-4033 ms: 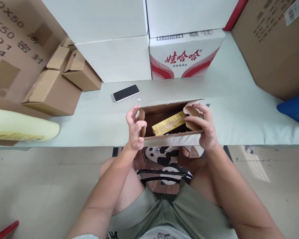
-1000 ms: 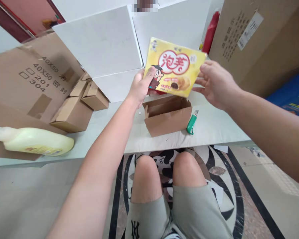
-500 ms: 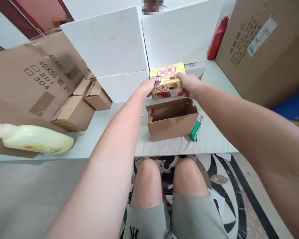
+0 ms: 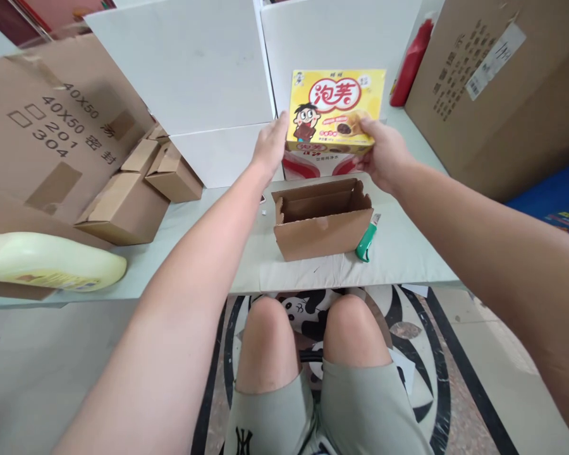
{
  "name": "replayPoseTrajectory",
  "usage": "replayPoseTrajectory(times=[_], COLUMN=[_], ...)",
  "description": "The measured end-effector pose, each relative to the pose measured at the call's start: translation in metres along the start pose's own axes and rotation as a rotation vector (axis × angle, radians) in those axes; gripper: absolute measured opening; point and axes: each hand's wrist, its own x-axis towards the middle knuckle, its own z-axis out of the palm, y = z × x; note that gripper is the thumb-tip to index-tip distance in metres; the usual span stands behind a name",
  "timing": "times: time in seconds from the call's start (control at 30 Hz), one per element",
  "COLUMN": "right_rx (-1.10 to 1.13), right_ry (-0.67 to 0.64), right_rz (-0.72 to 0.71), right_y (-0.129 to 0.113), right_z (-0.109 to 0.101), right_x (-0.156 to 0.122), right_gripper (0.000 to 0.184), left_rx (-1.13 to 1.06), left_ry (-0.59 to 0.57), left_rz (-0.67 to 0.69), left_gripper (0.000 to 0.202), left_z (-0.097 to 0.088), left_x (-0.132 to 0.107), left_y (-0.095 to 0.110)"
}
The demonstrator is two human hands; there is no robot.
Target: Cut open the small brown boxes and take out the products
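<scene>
A yellow cream puff box [image 4: 334, 107], printed with a cartoon child and red lettering, is tilted up with its front face towards me. My right hand [image 4: 384, 148] grips its lower right corner, thumb on the front and fingers underneath. Against the box's left side rests my left hand [image 4: 271, 142], its far fingers partly hidden behind the edge. Nearer to me, below both hands, an open brown cardboard box [image 4: 325, 234] stands on the table. A green utility knife [image 4: 367, 240] with its blade showing lies against that box's right side.
A red and white carton [image 4: 315, 165] stands behind the open box. White panels [image 4: 180, 76] rise at the back. Left are a large carton [image 4: 52, 126], small brown boxes [image 4: 126, 196] and a pale yellow bottle [image 4: 52, 262]. Right are a red bottle [image 4: 412, 63] and big carton [image 4: 497, 114].
The yellow box has come up and tilted, so its front now faces me and looks larger. My right hand moved rightwards with it; my left hand shifted to its side edge.
</scene>
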Motion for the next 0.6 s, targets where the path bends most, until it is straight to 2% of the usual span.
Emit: replayPoseTrajectory(times=[0.1,0.23,0.3,0.37,0.47,0.6], right_rx=[0.139,0.129,0.070,0.030,-0.023,-0.154], right_ry=[0.154,0.486,0.575,0.604,0.580,0.528], right_rz=[0.024,0.258,0.360,0.420,0.494,0.566], right_y=[0.013,0.047,0.068,0.089,0.111,0.122], right_z=[-0.038,-0.098,-0.120,-0.133,-0.140,-0.144], right_x=[-0.010,-0.021,-0.022,-0.019,-0.010,0.000], right_gripper=[0.026,0.024,0.022,0.025,0.030,0.029], left_rx=[-0.150,-0.277,-0.283,-0.296,-0.328,-0.361], left_ry=[0.103,0.315,0.407,0.441,0.405,0.377], left_rz=[-0.087,-0.227,-0.227,-0.245,-0.267,-0.256], left_gripper=[0.042,0.028,0.028,0.028,0.031,0.026], left_z=[-0.018,-0.036,-0.038,-0.033,-0.021,-0.001], left_x=[-0.018,-0.056,-0.080,-0.103,-0.130,-0.143], left_y=[-0.011,-0.057,-0.082,-0.103,-0.124,-0.141])
